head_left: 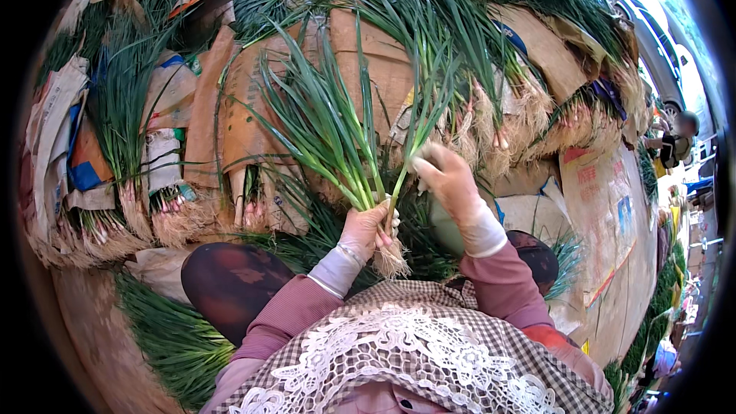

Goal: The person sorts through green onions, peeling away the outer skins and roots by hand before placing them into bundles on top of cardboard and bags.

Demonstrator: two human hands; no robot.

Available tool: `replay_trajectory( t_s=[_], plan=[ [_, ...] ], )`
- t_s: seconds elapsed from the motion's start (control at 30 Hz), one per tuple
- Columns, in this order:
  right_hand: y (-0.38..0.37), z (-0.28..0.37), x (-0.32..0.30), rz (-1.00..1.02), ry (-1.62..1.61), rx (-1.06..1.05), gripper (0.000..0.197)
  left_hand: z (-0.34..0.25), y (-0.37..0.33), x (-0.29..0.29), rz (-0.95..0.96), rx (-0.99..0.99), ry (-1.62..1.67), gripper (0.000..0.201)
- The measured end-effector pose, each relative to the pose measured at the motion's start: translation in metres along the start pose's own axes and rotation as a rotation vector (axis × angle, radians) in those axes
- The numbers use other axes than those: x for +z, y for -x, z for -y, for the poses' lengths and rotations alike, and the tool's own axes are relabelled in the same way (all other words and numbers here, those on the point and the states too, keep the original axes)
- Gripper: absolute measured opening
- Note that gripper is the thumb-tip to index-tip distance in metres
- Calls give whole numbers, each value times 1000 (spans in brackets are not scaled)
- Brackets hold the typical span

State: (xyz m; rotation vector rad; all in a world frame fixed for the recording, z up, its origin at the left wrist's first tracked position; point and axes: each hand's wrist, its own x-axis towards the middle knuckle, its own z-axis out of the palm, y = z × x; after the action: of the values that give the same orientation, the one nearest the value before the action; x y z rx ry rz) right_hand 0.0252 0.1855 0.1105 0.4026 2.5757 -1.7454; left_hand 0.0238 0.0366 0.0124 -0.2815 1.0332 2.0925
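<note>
Bunch of long, strap-like green leaves with pale stems, small pinkish bulbs and straw-coloured roots (353, 175): in the head view it stands above the lap, its leaves fanned out over the near side of the brown, papery sheets (387, 54). The left hand (363, 231) wraps snugly round the stems just above the bulbs. The right hand (451, 184) has its fingers curled beside a stalk at the bunch's right side; whether they pinch it, I cannot tell.

The bunch should be light, springy at the leaves and firmer at the pale stems, which look the surest hold; leaves would likely crease if squeezed, stems might slide if damp, and the hair-fine roots would tear easily.

Along the sheets' near left edge lies a row of similar bunches with wiry, tangled root tufts (180, 222). Below spreads a brown-and-white checked apron (491, 314) trimmed with knobbly, openwork white lace (399, 337).
</note>
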Motion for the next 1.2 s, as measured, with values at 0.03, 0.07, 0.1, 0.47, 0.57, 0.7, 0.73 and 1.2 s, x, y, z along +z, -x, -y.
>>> replay_trajectory(
  t_s=[0.03,0.07,0.1,0.47,0.57,0.7,0.73,1.2],
  plan=[
    [-6,6,12,-62,1,-35,21,0,2,1,3,1,-25,16],
    [-16,-2,23,-23,235,-54,24,-3,8,8,-11,15,-70,13],
    [-27,-7,30,12,469,-73,27,2,7,10,-52,18,-58,14],
    [-30,-37,59,-441,589,-234,28,-2,0,5,178,-78,131,19],
    [-39,-10,58,-110,845,-183,21,-8,3,5,139,-137,77,21],
    [-88,-34,5,-422,1119,39,18,-25,23,32,124,-74,85,22],
    [-95,-49,-24,-619,591,-27,21,-34,36,41,196,-42,100,31],
    [-85,-83,-8,-480,965,-77,46,-54,5,8,404,132,440,36]
  ],
)
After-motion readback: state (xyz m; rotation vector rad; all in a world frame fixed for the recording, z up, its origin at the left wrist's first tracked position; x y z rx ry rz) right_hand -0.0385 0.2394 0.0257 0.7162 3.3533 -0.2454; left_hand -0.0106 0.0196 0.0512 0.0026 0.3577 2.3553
